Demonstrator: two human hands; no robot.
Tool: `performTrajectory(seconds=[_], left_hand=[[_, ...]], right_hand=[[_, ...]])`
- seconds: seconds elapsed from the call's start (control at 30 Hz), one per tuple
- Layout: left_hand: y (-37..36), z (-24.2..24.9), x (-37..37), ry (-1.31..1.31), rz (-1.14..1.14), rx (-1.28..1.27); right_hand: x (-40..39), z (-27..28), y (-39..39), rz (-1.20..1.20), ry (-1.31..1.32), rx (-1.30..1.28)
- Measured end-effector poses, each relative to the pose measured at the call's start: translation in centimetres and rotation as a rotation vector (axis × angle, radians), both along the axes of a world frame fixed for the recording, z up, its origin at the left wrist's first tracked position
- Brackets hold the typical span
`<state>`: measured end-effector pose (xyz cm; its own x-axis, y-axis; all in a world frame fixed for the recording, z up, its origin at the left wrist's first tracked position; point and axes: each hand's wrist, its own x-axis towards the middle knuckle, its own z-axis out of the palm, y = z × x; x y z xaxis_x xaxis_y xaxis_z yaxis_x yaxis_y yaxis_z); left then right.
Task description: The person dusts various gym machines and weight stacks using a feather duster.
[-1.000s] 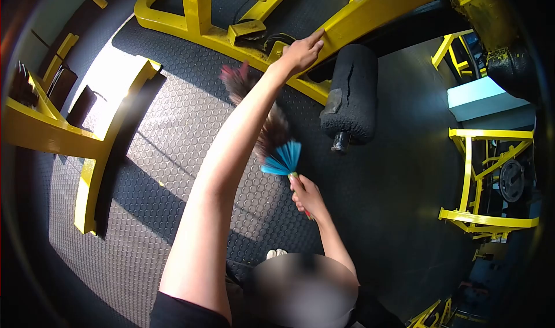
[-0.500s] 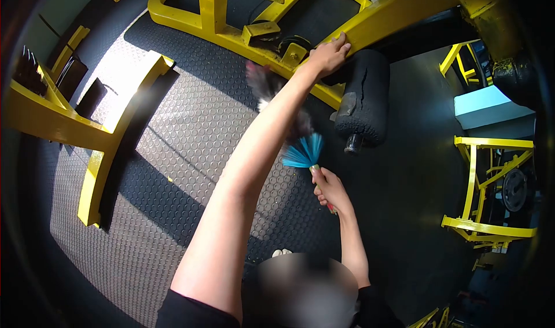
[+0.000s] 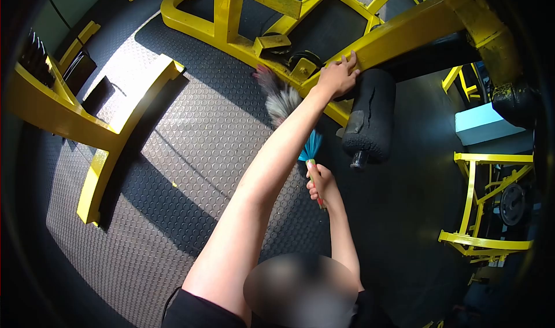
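Note:
My left hand (image 3: 339,77) rests on the yellow metal beam (image 3: 399,34) of a gym machine, its fingers stretched out and apart. Below it, my right hand (image 3: 324,184) is wrapped around the green and red handle of a duster (image 3: 311,146). The duster has blue bristles near the handle, then grey-white and dark reddish fluff that lies against the yellow base frame (image 3: 245,48). My left forearm crosses in front of part of the duster. Beside my left hand is a black foam roller (image 3: 370,114) with a split cover.
A curved yellow machine leg (image 3: 130,108) stands at the left on the textured black floor (image 3: 196,137), partly in sunlight. To the right are a yellow rack (image 3: 471,195) with a weight plate (image 3: 513,203) and a light blue block (image 3: 488,122). A blurred round shape covers the bottom middle.
The duster's blue bristles were fanned wide and now look narrower, with more grey fluff showing along the base frame. My right hand has shifted slightly left. My left hand stays on the beam.

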<state>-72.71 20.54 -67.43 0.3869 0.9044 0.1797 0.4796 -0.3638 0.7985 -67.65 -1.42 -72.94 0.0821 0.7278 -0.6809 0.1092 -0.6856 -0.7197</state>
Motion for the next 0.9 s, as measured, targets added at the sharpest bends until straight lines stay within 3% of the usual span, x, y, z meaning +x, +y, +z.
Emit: performTrajectory(seconds=[0.1,0.27,0.3,0.43,0.57,0.63,0.73,0.77,0.83,0.9], left_hand=[[-0.3,0.2,-0.3,0.028,0.016,0.016],[-0.4,1.8,-3.3,0.041,0.099,0.063],[0.1,1.6,-4.5,-0.111,0.172,0.084],[3.4,1.2,-13.1,-0.155,0.445,0.200],[3.7,3.3,-23.1,0.102,0.706,0.196],[4.1,3.5,-26.2,0.099,0.796,0.161],[4.7,4.1,-28.7,0.188,0.861,0.195],[5.0,4.3,-29.0,0.177,0.889,0.252],[5.8,4.3,-29.9,0.120,0.900,0.435],[6.9,4.7,-30.6,0.019,0.845,0.430]], right_hand=[[0.0,1.2,-1.3,0.042,-0.112,-0.005],[-4.2,0.2,5.7,0.179,0.042,0.085],[-4.6,-0.4,6.9,0.168,0.046,0.119],[-2.0,0.5,6.3,0.136,-0.082,0.086],[0.7,3.1,1.7,0.197,-0.261,0.108],[0.0,4.4,2.0,0.233,-0.290,0.122],[-3.8,6.1,5.2,0.458,-0.438,0.305],[-4.8,4.3,6.8,0.511,-0.498,0.426],[-7.5,3.1,9.4,0.512,-0.469,0.494],[-8.6,3.0,11.2,0.469,-0.537,0.568]])
